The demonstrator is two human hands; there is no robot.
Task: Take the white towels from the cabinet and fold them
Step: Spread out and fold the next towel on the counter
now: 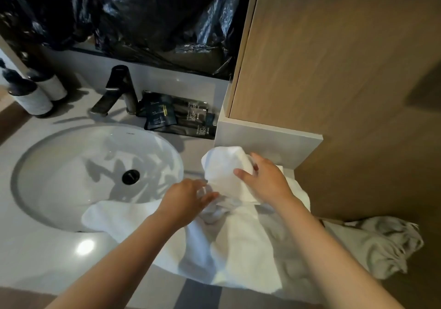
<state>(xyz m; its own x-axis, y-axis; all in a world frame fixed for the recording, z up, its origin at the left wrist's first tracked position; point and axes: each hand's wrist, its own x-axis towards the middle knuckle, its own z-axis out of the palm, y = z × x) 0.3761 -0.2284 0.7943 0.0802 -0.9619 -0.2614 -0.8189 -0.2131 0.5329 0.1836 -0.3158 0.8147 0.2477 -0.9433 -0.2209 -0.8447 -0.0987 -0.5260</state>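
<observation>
White towel (238, 242) spread over counter (47, 261) edge right of sink (71, 156), one corner lapping over basin rim.

Head view: right hand (267, 180) grips raised fold, thumb in front, fingers behind. Left hand (188, 199) pinches bunched cloth just beside it.

Likely light, soft, limp terry. No stiffness, so best taken by corners or hems.

Counter smooth, glossy. Basin oval. Crumpled greyish towel (381, 244) hangs at right.

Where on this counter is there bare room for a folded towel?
Bare grey countertop lies front-left, in front of the white oval sink. Crowded: black sachets by the dark faucet, white towels under the left hand and right hand.
</observation>
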